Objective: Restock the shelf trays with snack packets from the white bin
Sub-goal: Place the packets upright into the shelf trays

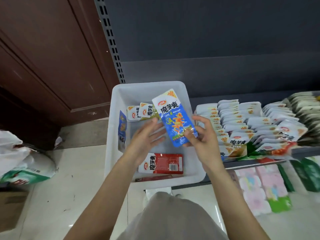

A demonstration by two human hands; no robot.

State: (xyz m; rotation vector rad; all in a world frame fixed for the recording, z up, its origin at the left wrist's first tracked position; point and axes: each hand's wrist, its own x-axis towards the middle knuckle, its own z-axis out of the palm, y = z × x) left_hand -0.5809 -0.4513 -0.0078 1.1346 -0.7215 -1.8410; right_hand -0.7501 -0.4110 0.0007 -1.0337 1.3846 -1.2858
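Note:
My right hand (pixel 202 135) pinches the lower end of a blue snack packet (pixel 174 116) and holds it upright above the white bin (pixel 114 104). Just left of the packet, my left hand (pixel 147 135) is open, its fingertips near the packet's edge. In the bin lie a red packet (pixel 162 163) near the front, two yellow-green packets (pixel 140 111) at the back and another blue packet (pixel 122 127) leaning on the left wall. Rows of packets fill the shelf trays (pixel 251 125) to the right.
The bin sits on the left end of the dark shelf, under a grey back panel (pixel 207 40). A lower shelf holds pink and green packs (pixel 263 186). Plastic bags (pixel 22 158) lie on the tiled floor at left, beside a brown wooden door (pixel 43 58).

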